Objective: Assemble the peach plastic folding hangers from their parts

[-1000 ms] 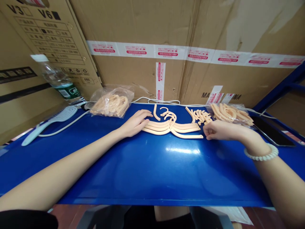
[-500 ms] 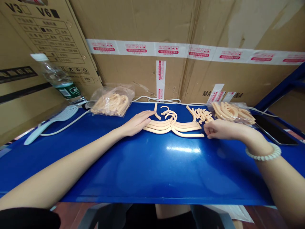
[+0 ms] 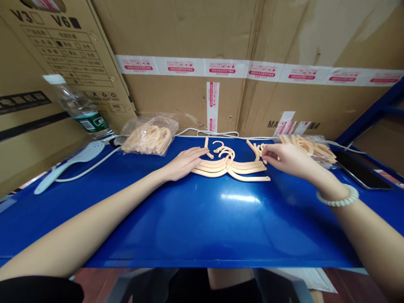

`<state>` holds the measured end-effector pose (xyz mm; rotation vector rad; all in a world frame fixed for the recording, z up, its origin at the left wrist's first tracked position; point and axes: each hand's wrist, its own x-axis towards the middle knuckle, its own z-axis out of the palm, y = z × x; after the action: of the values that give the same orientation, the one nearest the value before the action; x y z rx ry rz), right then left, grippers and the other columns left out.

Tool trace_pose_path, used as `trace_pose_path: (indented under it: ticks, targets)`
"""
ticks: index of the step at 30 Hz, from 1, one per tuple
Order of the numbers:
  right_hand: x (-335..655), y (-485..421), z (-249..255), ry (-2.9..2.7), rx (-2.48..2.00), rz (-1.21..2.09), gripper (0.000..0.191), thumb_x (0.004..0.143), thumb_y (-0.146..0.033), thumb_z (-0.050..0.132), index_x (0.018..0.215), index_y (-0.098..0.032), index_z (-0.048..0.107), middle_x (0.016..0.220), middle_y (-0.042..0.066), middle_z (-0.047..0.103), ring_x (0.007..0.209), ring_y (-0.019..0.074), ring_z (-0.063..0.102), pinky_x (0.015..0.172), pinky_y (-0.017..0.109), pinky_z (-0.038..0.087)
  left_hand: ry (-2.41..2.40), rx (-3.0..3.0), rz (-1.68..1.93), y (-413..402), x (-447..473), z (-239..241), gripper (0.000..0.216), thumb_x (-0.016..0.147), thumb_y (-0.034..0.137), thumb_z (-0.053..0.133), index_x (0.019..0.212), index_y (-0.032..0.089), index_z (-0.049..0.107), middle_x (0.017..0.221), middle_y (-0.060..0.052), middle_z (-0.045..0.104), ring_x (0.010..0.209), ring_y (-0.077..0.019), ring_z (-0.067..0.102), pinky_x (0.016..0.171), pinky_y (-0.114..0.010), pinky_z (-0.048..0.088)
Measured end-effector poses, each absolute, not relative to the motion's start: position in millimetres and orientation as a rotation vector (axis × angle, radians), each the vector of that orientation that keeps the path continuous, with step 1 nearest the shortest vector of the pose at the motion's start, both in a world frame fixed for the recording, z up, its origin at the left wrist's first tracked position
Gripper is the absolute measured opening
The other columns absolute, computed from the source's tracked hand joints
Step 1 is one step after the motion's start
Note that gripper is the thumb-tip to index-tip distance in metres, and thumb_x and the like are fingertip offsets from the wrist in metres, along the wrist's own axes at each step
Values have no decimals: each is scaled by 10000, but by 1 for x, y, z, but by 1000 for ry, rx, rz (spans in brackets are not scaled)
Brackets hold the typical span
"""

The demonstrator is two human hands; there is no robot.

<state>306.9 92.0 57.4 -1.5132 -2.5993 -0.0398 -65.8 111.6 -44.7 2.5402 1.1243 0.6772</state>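
Head view: left hand (image 3: 184, 164) lies flat over hangers (image 3: 208, 173), hiding their left ends. Right hand (image 3: 284, 158), half-curled, partly hides small pieces (image 3: 259, 148); its grip is unclear.

Curved beige plastic hangers (image 3: 212, 173) lay between left hand (image 3: 183, 164) and right hand (image 3: 284, 158); clear plastic bag (image 3: 150, 139) sat behind left hand; flat black rectangular phone (image 3: 362, 171) lay right of right hand.

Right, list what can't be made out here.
All in the head view:
Small curved pieces: partly hidden by the right hand.
Whether it holds one: hidden by the hand itself.
Stacked hangers: left ends covered by the left hand.
Bottle label: fine print too small.
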Motion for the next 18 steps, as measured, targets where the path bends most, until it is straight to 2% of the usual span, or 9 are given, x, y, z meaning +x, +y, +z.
trace_pose_path:
  ticks: [5, 11, 14, 18]
  targets:
    - [276, 109, 57, -2552, -1291, 111, 181, 906, -225, 540, 925, -166, 709, 875, 80, 755, 781, 207, 682, 718, 290, 461, 1145, 2537, 641, 110, -65, -43, 556, 1078, 487, 234, 1536, 253, 444, 1621, -34, 417, 1532, -285, 302, 1270, -545, 210]
    - [215, 130, 67, -2734, -1236, 44, 211, 884, -151, 576, 975, -125, 765, 911, 94, 770, 753, 181, 680, 676, 272, 456, 1180, 2522, 565, 107, -63, -39, 592, 1071, 528, 191, 1550, 272, 425, 1629, -29, 402, 1538, -302, 281, 1260, -581, 187]
    - [188, 138, 70, -2790, -1237, -5, 200, 881, -160, 601, 965, -141, 781, 934, 99, 774, 800, 202, 688, 676, 278, 447, 1176, 2507, 544, 107, -63, -38, 590, 1072, 530, 184, 1544, 281, 434, 1630, -24, 400, 1542, -298, 272, 1260, -588, 173]
    - [160, 148, 70, -2856, -1302, -65, 172, 862, -209, 670, 968, -157, 795, 960, 124, 779, 868, 260, 710, 702, 305, 474, 1137, 2520, 614, 111, -65, -41, 579, 1074, 501, 199, 1499, 249, 501, 1595, -38, 457, 1520, -270, 326, 1268, -538, 197]
